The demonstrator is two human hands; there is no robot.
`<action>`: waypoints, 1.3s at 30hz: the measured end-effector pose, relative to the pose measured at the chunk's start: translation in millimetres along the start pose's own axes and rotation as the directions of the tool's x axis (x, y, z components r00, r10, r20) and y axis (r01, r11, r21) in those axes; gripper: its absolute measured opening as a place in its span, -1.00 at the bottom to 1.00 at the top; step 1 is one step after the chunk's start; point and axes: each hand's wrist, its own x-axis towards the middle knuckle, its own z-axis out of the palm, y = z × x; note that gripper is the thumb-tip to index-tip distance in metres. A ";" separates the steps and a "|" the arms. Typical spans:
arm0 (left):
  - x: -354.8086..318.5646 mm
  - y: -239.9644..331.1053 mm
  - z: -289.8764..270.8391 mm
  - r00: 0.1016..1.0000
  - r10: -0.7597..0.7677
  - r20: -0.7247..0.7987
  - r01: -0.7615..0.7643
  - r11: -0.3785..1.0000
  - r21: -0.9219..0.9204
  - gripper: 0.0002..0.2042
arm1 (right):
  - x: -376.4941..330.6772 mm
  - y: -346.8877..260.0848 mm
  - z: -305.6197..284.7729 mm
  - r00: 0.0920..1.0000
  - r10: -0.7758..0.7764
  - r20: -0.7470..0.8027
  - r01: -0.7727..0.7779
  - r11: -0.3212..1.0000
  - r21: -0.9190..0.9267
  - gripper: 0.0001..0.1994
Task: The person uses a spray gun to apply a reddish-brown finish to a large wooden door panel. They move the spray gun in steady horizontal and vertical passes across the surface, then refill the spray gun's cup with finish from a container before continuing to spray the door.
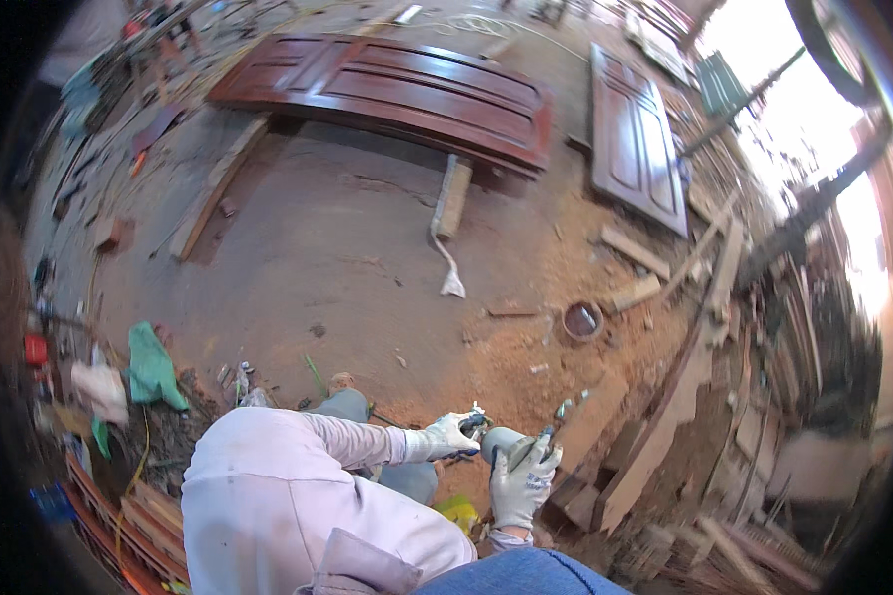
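Observation:
Both hands wear white work gloves with dark fingertips and meet low in the middle of the head view. My right hand (pixel 523 483) is wrapped around a pale grey cylindrical cup (pixel 503 443), tilted on its side. My left hand (pixel 441 437) is closed at the cup's left end, around a small dark metallic part (pixel 477 425); its kind is too small and blurred to tell. Whether this part joins the cup I cannot make out. Below the hands a yellow-green bag or wrapper (pixel 458 512) lies on the ground.
A glossy red-brown panelled door (pixel 397 94) rests on wooden supports (pixel 223 183) ahead; another panelled door (pixel 633 134) lies at the right. A round container of dark liquid (pixel 582 321) stands on sawdust-strewn ground. Planks (pixel 655 436) line the right side. Green cloth (pixel 154 367) lies at the left.

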 end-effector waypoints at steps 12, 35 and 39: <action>-106.1 78.1 -258.4 0.886 -0.152 -0.437 0.011 0.951 -0.308 -0.58 | 123.6 -293.6 -23.4 0.739 -0.381 0.555 0.530 0.837 -0.131 -0.09; -196.9 39.8 -639.1 0.247 -0.265 -0.932 -0.693 0.624 -0.362 -0.59 | 211.1 -866.2 94.8 -0.800 -0.556 -0.228 0.461 -0.811 0.360 -0.31; -249.8 32.1 -698.2 0.175 -0.364 -0.915 -0.740 0.564 -0.366 -0.48 | 172.6 -965.8 119.2 -0.805 -0.559 -0.197 0.411 -0.767 0.493 -0.44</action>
